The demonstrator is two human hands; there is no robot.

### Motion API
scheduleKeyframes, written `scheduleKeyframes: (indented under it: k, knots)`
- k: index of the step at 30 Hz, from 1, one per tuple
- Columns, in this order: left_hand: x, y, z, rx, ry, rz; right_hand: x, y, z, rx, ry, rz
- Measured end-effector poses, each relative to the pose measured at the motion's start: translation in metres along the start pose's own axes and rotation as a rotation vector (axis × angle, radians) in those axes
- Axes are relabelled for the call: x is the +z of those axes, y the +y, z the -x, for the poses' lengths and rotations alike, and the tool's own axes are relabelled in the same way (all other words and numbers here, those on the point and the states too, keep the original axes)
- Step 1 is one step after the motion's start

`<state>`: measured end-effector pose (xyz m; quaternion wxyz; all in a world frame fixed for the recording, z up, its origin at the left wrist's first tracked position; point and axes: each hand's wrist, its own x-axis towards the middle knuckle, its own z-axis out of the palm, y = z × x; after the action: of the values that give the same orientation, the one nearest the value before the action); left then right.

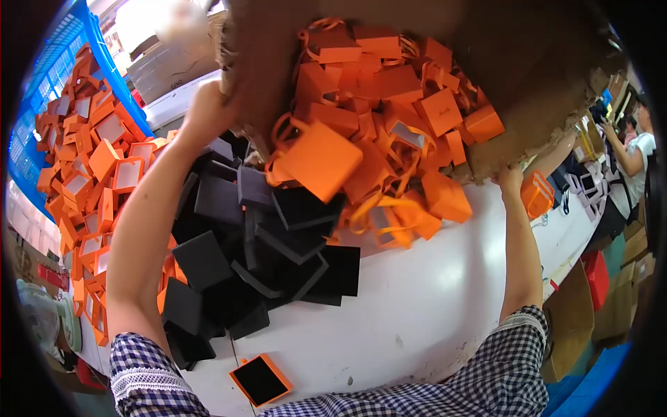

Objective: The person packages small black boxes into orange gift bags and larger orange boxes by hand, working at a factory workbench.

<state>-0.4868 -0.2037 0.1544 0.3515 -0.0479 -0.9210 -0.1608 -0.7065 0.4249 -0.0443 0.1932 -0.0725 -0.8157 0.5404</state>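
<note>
A white table (417, 313) spans a cluttered workroom, with a co-worker (640, 156) in a light top at the far right. Above its far side, a large cardboard box (531, 76) is tipped, its ragged opening facing the near side. At the far left, a blue basket (59, 45) lies behind a heap of small orange trays (104, 160). Black padded pieces (208, 257) lie piled on the table, left of centre. The person's 2 hands are on the cardboard box: the left hand (210, 108) holds its left edge, and the right hand (509, 177) is closed on its near right edge; the fingertips of both are mostly hidden. Between the 2 hands, orange boxes (365, 83) with ribbons fill the opening and spill out over the near rim, some beside the black padded pieces. Nearest the person lies 1 orange-rimmed black tray (262, 380).
</note>
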Motion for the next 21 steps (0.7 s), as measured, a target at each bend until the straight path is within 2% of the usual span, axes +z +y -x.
scheduleKeyframes:
  k: [1,3,4,5,7,8,9,11,12,14,15,16,18,19,21]
  knots:
    - [0.002,-0.003,-0.008,-0.077,0.032,-0.011,-0.004,0.003,0.000,0.006,-0.056,-0.071]
    - [0.025,-0.020,-0.022,-0.076,0.112,-0.092,-0.018,-0.003,0.024,0.086,-0.132,-0.070]
    - [0.026,-0.020,-0.030,-0.086,0.104,-0.088,-0.022,-0.026,0.057,0.138,-0.174,-0.078]
    - [0.025,-0.012,-0.037,-0.193,-0.008,-0.019,-0.029,-0.033,0.082,0.199,-0.215,-0.086]
    - [0.013,0.010,-0.038,-0.343,-0.184,0.066,-0.038,-0.018,0.113,-0.054,-0.174,0.132]
    - [0.005,0.008,-0.033,-0.323,-0.180,0.003,-0.052,-0.019,0.136,-0.102,-0.278,0.101]
    - [-0.004,0.003,-0.027,-0.302,-0.173,-0.064,-0.060,-0.028,0.162,-0.093,-0.292,0.111]
    - [-0.032,0.030,0.016,-0.131,0.036,0.103,-0.071,-0.041,0.199,-0.315,-0.557,0.122]
    - [-0.054,0.052,0.042,-0.103,-0.024,0.102,-0.071,-0.042,0.200,-0.311,-0.599,0.120]
    - [-0.097,0.113,0.100,-0.041,-0.144,0.046,-0.066,-0.039,0.197,-0.760,-0.620,0.511]
    - [-0.116,0.144,0.132,-0.002,-0.196,-0.018,-0.063,-0.041,0.191,-0.623,-0.739,0.448]
    - [-0.130,0.170,0.168,-0.014,-0.232,0.038,-0.059,-0.056,0.194,-0.583,-0.770,0.588]
    - [-0.165,0.206,0.236,-0.005,-0.348,0.050,-0.061,-0.036,0.175,-0.667,-0.772,0.562]
    - [-0.176,0.219,0.274,0.005,-0.437,0.016,-0.069,-0.071,0.197,-0.636,-0.740,0.635]
    - [-0.188,0.238,0.345,-0.211,-0.585,0.092,-0.086,-0.101,0.230,-0.666,-0.697,0.439]
